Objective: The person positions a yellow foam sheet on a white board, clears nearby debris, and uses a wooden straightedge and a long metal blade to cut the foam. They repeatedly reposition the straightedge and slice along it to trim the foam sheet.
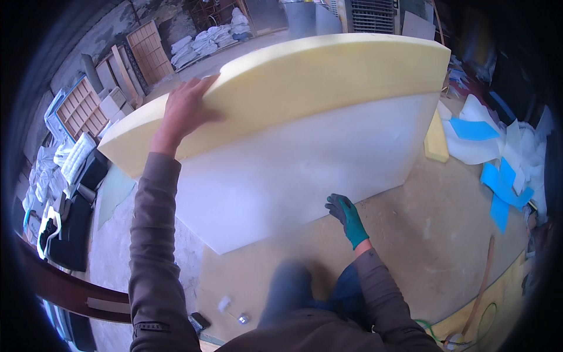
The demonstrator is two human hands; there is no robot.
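A large pale-yellow foam slab with a curved far edge spans the view in front of me. Below its near side spreads a broad white sheet-like surface; whether the two are joined, I cannot tell. My bare left hand grips the slab toward its left end, the fingers over the upper edge and the thumb on the near face. In a green glove with dark fingertips, my right hand is close to the lower edge of the white surface. Its fingers are stretched out, holding nothing; contact with the sheet is unclear.
A brown board lies under the white surface. White and blue scraps are heaped at right, beside a small yellow foam piece. A wooden stick lies lower right. Wrapped furniture parts stand at left, white sacks at the back.
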